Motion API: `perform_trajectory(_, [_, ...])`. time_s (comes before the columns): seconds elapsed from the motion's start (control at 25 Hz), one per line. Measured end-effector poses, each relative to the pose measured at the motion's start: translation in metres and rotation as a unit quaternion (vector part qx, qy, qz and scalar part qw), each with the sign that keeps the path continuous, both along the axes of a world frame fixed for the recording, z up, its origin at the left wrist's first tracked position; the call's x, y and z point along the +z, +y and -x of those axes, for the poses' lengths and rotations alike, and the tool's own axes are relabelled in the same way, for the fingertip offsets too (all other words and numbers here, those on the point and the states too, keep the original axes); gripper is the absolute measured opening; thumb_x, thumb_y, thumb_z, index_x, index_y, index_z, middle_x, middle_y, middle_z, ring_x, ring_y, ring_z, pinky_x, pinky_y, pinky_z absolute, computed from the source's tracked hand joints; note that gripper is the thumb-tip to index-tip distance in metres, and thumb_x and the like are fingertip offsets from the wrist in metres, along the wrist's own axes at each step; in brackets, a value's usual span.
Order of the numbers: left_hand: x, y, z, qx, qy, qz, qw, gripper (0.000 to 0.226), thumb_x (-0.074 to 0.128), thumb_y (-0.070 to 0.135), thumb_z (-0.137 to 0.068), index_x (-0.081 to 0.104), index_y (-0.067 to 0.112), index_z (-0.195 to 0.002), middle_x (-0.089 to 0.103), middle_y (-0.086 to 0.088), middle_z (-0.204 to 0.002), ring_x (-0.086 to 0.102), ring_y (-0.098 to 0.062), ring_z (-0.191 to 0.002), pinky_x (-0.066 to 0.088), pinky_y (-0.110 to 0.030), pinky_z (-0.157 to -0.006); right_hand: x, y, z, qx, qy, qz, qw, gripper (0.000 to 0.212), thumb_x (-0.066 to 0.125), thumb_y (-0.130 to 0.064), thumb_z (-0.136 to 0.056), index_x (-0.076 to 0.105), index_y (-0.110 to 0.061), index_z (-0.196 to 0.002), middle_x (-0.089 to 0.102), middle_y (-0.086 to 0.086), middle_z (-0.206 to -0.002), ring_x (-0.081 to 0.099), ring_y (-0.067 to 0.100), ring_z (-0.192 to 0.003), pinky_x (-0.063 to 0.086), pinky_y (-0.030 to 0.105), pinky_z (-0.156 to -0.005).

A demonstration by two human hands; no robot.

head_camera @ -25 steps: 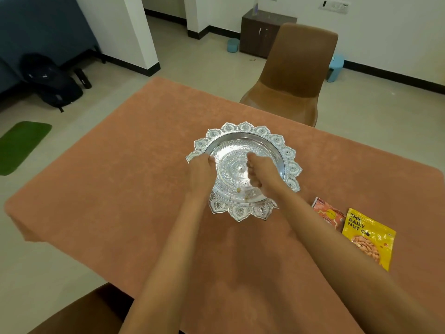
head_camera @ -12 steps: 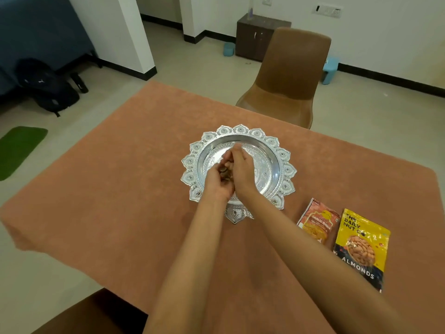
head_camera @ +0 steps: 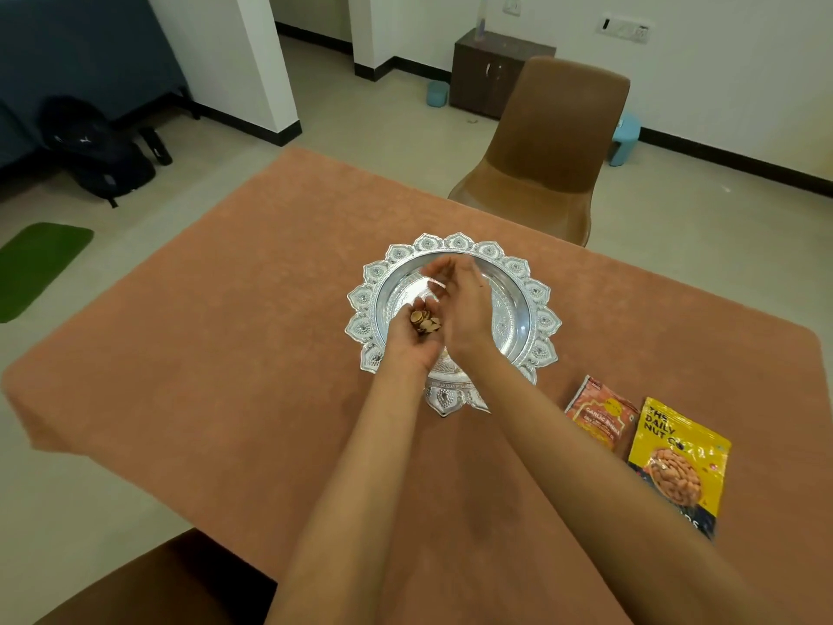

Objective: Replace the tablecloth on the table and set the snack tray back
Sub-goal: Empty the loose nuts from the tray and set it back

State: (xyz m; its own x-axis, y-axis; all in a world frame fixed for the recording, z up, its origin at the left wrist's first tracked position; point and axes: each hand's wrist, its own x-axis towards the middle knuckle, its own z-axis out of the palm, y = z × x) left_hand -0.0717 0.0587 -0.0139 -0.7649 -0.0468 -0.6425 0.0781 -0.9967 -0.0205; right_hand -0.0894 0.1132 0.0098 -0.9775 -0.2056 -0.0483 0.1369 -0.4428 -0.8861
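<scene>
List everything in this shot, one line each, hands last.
tablecloth: one, orange-brown, covering the table
tray: one, silver, scalloped rim, middle of the cloth
snack pieces: small heap, brown, in the left palm
orange-red packet: one, on the cloth right of the tray
yellow packet: one, beside the orange-red one
far chair: one, brown, beyond the table
near chair: one, brown, bottom left
cabinet: one, dark brown, far wall
stools: two, light blue, far floor
backpack: one, black, floor left
mat: one, green, floor left
left hand: cupped over the tray, holding the pieces
right hand: over the tray, fingers blurred
</scene>
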Motion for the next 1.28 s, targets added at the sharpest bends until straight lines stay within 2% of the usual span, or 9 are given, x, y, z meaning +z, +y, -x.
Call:
perform_trajectory(0.16, [0.0, -0.014, -0.003, 0.031, -0.004, -0.036, 0.999, 0.031, 0.041, 0.011, -0.1, 0.053, 0.0, -0.074, 0.05, -0.007, -0.07, 0.051, -0.015, -0.059, 0.052, -0.021, -0.043, -0.006, 0.026, 0.031, 0.0, 0.031, -0.207, 0.978, 0.031, 0.035, -0.027, -0.103, 0.062, -0.016, -0.096, 0.065, -0.001, -0.099, 0.057, 0.015, -0.099, 0.044, 0.032, -0.09])
perform_trajectory(0.28, [0.007, -0.038, -0.015, 0.048, 0.024, 0.011, 0.999, 0.034, 0.043, 0.014, -0.1, 0.055, -0.001, -0.072, 0.049, -0.002, -0.058, 0.047, -0.006, -0.038, 0.042, -0.015, -0.035, -0.036, 0.044, 0.044, 0.213, 0.193, -0.528, 0.799, 0.052, 0.018, -0.04, -0.104, 0.039, -0.009, -0.14, 0.038, 0.007, -0.147, 0.027, 0.018, -0.139, 0.017, 0.038, -0.116])
perform_trajectory(0.44, [0.007, -0.065, -0.015, 0.036, 0.026, 0.085, 0.995, 0.034, 0.039, 0.013, -0.1, 0.045, 0.01, -0.066, 0.049, 0.0, -0.054, 0.039, -0.002, -0.03, 0.033, -0.012, -0.032, -0.054, 0.021, 0.034, 0.362, 0.308, -0.588, 0.654, 0.068, 0.002, -0.05, -0.098, 0.014, -0.011, -0.152, 0.005, 0.01, -0.16, -0.006, 0.018, -0.146, -0.007, 0.039, -0.118])
perform_trajectory(0.6, [-0.005, -0.067, -0.012, 0.009, 0.001, 0.154, 0.988, 0.035, 0.037, 0.013, -0.101, 0.042, 0.014, -0.066, 0.045, 0.005, -0.046, 0.032, -0.002, -0.031, 0.029, -0.012, -0.034, -0.052, 0.057, 0.026, 0.476, 0.38, -0.552, 0.569, 0.052, 0.016, -0.037, -0.104, 0.014, -0.019, -0.153, 0.005, -0.002, -0.16, -0.002, 0.007, -0.146, -0.005, 0.024, -0.117])
perform_trajectory(0.68, [-0.009, -0.067, -0.013, -0.001, -0.011, 0.175, 0.984, 0.037, 0.039, 0.018, -0.102, 0.044, 0.014, -0.065, 0.047, 0.005, -0.047, 0.032, -0.002, -0.033, 0.03, -0.013, -0.035, -0.035, 0.087, 0.021, 0.514, 0.312, -0.535, 0.593, 0.054, 0.022, -0.049, -0.101, 0.031, -0.026, -0.149, 0.021, -0.014, -0.155, 0.019, -0.002, -0.141, 0.013, 0.014, -0.114])
perform_trajectory(0.8, [-0.009, -0.065, -0.017, -0.01, -0.019, 0.2, 0.98, 0.038, 0.041, 0.025, -0.102, 0.047, 0.015, -0.066, 0.049, 0.006, -0.049, 0.034, -0.002, -0.034, 0.031, -0.012, -0.036, -0.029, 0.106, 0.022, 0.284, 0.206, -0.574, 0.739, 0.034, 0.049, -0.025, -0.097, 0.058, -0.015, -0.129, 0.061, -0.002, -0.127, 0.058, 0.008, -0.11, 0.043, 0.009, -0.082])
perform_trajectory(0.88, [-0.009, -0.062, -0.017, -0.015, -0.022, 0.213, 0.977, 0.036, 0.042, 0.026, -0.102, 0.047, 0.015, -0.068, 0.05, 0.006, -0.048, 0.035, -0.001, -0.034, 0.031, -0.012, -0.036, -0.03, 0.092, 0.018, 0.171, 0.186, -0.713, 0.654, 0.028, 0.048, 0.005, -0.088, 0.062, -0.001, -0.111, 0.063, 0.015, -0.109, 0.06, 0.027, -0.101, 0.047, 0.026, -0.072])
perform_trajectory(1.04, [-0.01, -0.056, -0.015, -0.014, -0.031, 0.24, 0.97, 0.034, 0.042, 0.027, -0.102, 0.048, 0.015, -0.07, 0.05, 0.004, -0.056, 0.036, -0.002, -0.035, 0.033, -0.013, -0.036, -0.019, 0.039, -0.03, 0.216, 0.176, -0.816, 0.507, 0.029, 0.049, 0.004, -0.09, 0.054, 0.001, -0.118, 0.046, 0.017, -0.123, 0.042, 0.032, -0.119, 0.043, 0.035, -0.09])
perform_trajectory(1.28, [-0.014, -0.049, -0.016, -0.034, -0.022, 0.254, 0.966, 0.031, 0.044, 0.023, -0.101, 0.048, 0.014, -0.072, 0.05, 0.001, -0.064, 0.038, -0.003, -0.037, 0.035, -0.013, -0.037, -0.024, 0.034, -0.013, 0.15, 0.161, -0.736, 0.64, 0.02, 0.044, 0.011, -0.087, 0.056, 0.002, -0.1, 0.053, 0.014, -0.104, 0.054, 0.033, -0.103, 0.044, 0.033, -0.08])
